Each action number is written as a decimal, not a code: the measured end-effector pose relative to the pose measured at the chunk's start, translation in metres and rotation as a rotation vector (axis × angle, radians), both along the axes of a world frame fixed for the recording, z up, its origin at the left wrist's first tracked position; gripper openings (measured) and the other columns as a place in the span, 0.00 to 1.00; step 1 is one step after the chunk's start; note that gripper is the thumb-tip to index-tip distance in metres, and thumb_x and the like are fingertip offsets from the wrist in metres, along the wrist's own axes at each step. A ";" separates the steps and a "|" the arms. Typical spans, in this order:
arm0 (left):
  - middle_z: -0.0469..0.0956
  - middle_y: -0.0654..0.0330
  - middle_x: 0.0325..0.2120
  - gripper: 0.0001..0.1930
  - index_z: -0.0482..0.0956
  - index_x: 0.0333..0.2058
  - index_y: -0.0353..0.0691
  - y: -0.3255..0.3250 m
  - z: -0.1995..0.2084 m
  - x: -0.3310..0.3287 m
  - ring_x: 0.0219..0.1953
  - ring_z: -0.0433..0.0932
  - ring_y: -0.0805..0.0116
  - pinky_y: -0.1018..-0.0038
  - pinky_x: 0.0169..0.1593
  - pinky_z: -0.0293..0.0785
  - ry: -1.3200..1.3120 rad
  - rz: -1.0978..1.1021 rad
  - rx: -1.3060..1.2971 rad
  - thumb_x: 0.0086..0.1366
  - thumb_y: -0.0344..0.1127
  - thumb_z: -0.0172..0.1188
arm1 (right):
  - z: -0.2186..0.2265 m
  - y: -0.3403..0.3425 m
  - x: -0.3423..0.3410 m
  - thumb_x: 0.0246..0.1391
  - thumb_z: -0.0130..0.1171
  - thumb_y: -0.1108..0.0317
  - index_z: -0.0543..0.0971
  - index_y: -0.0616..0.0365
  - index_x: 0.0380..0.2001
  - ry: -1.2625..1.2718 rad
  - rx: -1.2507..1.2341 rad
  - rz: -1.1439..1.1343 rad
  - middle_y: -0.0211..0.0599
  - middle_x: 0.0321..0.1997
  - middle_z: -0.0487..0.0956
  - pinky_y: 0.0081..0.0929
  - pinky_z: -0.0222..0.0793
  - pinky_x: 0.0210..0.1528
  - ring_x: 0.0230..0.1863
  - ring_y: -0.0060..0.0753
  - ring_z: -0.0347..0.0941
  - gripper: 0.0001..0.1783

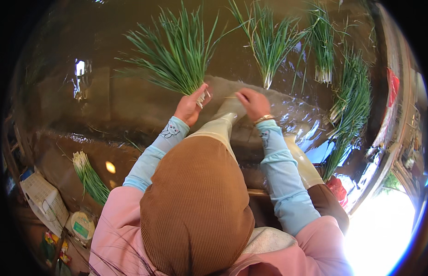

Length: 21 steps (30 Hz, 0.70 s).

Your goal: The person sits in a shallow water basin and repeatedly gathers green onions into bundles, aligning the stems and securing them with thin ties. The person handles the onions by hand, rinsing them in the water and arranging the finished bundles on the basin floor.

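A fanned bunch of spring onions (pixel 179 55) is gripped near its white root ends by my left hand (pixel 189 109), with the green leaves pointing away from me. My right hand (pixel 255 105) is apart from it, its fingers pinched together. A thin yellowish strand shows by those fingertips, too small to name. Beyond the right hand, another spring onion bunch (pixel 271 46) lies with its white ends toward me. Between my hands my raised leg wears a pale rubber boot (pixel 223 122).
Shallow brown water (pixel 117 32) spreads ahead. More bunches (pixel 322 46) lie at the right, some in a long pile (pixel 354 92). A smaller bunch (pixel 89 177) lies at the lower left, near a pale plastic basket (pixel 44 202). A curved edge (pixel 393 115) bounds the right side.
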<state>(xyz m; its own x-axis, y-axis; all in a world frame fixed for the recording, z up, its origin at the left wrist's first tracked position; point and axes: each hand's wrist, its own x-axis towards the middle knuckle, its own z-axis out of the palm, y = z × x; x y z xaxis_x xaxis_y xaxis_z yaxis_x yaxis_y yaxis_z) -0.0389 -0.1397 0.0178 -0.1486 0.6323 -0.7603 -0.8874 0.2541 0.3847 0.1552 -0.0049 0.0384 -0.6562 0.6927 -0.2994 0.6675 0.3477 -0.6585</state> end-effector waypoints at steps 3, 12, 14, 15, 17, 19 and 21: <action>0.72 0.54 0.53 0.17 0.69 0.52 0.34 0.007 0.010 -0.008 0.53 0.73 0.63 0.68 0.57 0.73 0.008 0.015 0.041 0.69 0.36 0.52 | 0.009 0.022 0.059 0.56 0.54 0.55 0.80 0.51 0.31 -0.463 0.100 -0.014 0.43 0.33 0.80 0.43 0.71 0.37 0.36 0.52 0.76 0.13; 0.61 0.70 0.23 0.11 0.68 0.46 0.36 0.018 0.050 -0.050 0.23 0.58 0.81 0.83 0.28 0.57 -0.197 0.070 0.261 0.72 0.37 0.48 | 0.017 0.072 0.020 0.51 0.60 0.54 0.76 0.46 0.34 -0.194 0.580 -0.246 0.33 0.33 0.78 0.40 0.73 0.34 0.32 0.44 0.76 0.12; 0.60 0.71 0.23 0.10 0.67 0.45 0.39 0.023 0.059 -0.055 0.23 0.58 0.82 0.83 0.29 0.56 -0.220 0.084 0.295 0.72 0.38 0.47 | 0.012 0.076 -0.001 0.49 0.61 0.52 0.75 0.51 0.30 -0.429 0.324 -0.230 0.37 0.31 0.80 0.45 0.71 0.34 0.32 0.48 0.77 0.15; 0.60 0.71 0.23 0.09 0.68 0.45 0.40 0.024 0.063 -0.057 0.23 0.58 0.82 0.83 0.29 0.56 -0.229 0.094 0.338 0.72 0.38 0.47 | 0.011 0.078 -0.010 0.49 0.60 0.53 0.75 0.52 0.29 -0.509 0.303 -0.234 0.39 0.31 0.80 0.46 0.71 0.33 0.32 0.49 0.77 0.14; 0.60 0.71 0.23 0.09 0.68 0.44 0.41 0.025 0.070 -0.057 0.23 0.59 0.82 0.83 0.29 0.57 -0.223 0.121 0.421 0.72 0.38 0.47 | 0.016 0.082 -0.019 0.50 0.59 0.55 0.76 0.54 0.28 -0.532 0.309 -0.266 0.42 0.30 0.80 0.47 0.70 0.33 0.32 0.51 0.77 0.13; 0.60 0.71 0.24 0.08 0.68 0.44 0.42 0.023 0.073 -0.054 0.24 0.59 0.82 0.83 0.30 0.58 -0.196 0.159 0.494 0.72 0.38 0.47 | 0.030 0.081 -0.022 0.50 0.58 0.57 0.76 0.55 0.28 -0.458 0.316 -0.325 0.43 0.30 0.80 0.48 0.71 0.33 0.32 0.52 0.77 0.12; 0.60 0.70 0.23 0.07 0.67 0.44 0.42 0.020 0.073 -0.042 0.24 0.59 0.81 0.83 0.30 0.59 -0.152 0.194 0.378 0.73 0.37 0.45 | 0.049 0.073 -0.027 0.51 0.60 0.58 0.77 0.56 0.28 -0.044 0.277 -0.383 0.43 0.26 0.80 0.41 0.71 0.30 0.28 0.47 0.77 0.12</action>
<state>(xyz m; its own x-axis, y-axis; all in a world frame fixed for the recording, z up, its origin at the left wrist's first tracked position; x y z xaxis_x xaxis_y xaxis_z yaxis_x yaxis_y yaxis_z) -0.0806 -0.1194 0.0908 -0.1966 0.8413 -0.5036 -0.9582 -0.0560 0.2804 0.1286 0.0678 0.0870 -0.3289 0.9400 -0.0905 0.8069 0.2299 -0.5442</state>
